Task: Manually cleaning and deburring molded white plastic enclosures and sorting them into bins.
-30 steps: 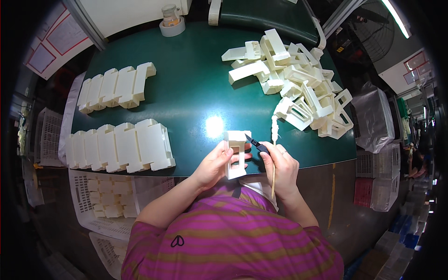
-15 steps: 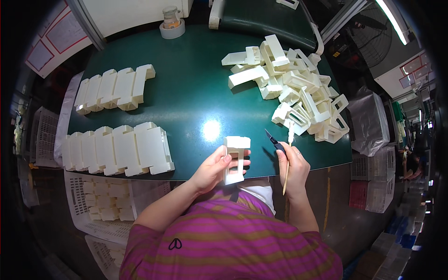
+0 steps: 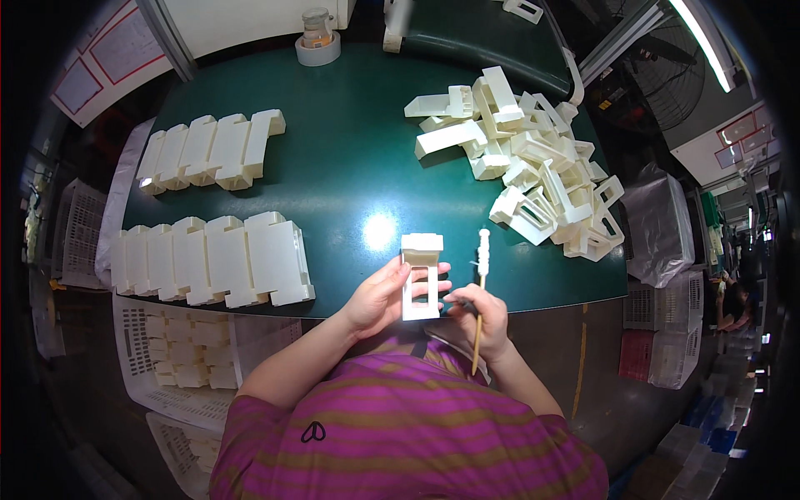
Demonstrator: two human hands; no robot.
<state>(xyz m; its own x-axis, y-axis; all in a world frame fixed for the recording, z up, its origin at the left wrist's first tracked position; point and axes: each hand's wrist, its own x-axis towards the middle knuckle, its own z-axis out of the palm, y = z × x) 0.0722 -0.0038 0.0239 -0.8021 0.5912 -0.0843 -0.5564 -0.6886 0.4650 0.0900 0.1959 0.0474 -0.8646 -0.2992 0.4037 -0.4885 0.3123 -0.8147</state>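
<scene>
My left hand (image 3: pixel 379 298) grips a cream-white plastic frame (image 3: pixel 422 312) upright over the table's near edge, thumb in front and fingers showing through and past its opening. Close to the frame's right side, my right hand (image 3: pixel 485 321) is closed around a thin wooden stick (image 3: pixel 477 333) with a white wrapped tip (image 3: pixel 483 250) pointing up. A small dark bit shows at the right fingertips; the knife's blade and handle cannot be made out now. A jumbled pile of similar white frames (image 3: pixel 521 158) lies beyond my right hand.
Two rows of lined-up white parts, a far row (image 3: pixel 212 150) and a near row (image 3: pixel 212 258), occupy the left of the green table (image 3: pixel 333 167). A tape roll (image 3: pixel 318 53) with a jar stands far back, near a conveyor belt (image 3: pixel 483 42). Below left, a crate (image 3: pixel 133 358) holds more parts.
My right hand has moved left to the frame, turning so that the knife is mostly out of sight. The stick moved with it. The left hand tilted the frame slightly.
</scene>
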